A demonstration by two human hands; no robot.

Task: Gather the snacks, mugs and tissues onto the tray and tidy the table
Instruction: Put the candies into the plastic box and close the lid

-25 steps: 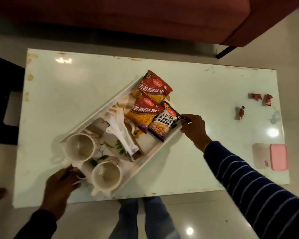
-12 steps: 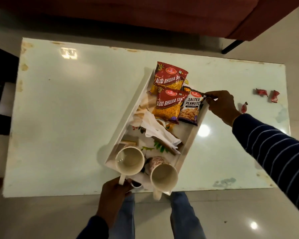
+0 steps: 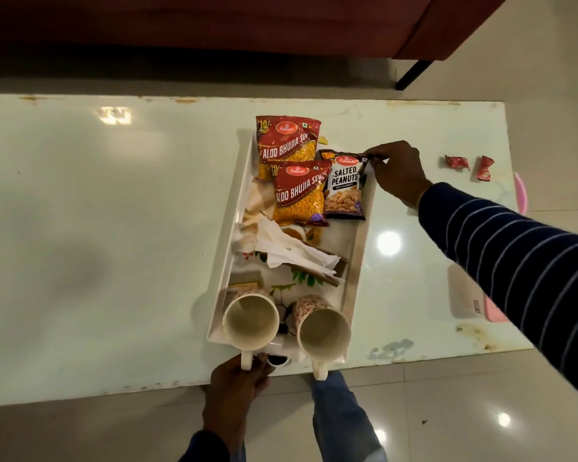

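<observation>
A white tray (image 3: 234, 215) lies lengthwise on the pale table (image 3: 97, 228). It holds two red Aloo Bhujia Sev packets (image 3: 286, 141), a Salted Peanuts packet (image 3: 344, 191), crumpled white tissues (image 3: 291, 251) and two cream mugs (image 3: 251, 320) at its near end. My left hand (image 3: 236, 388) grips the tray's near edge between the mug handles. My right hand (image 3: 396, 171) grips the tray's far right corner beside the peanuts packet.
Two red crumpled wrappers (image 3: 457, 162) lie on the table at the right. A pink and white box (image 3: 471, 303) sits partly under my right sleeve. A dark red sofa (image 3: 214, 25) runs behind the table. My legs show below the near table edge.
Both hands have turned the tray from a diagonal to lengthwise and shifted it toward the table's middle right. The mugs now point at me.
</observation>
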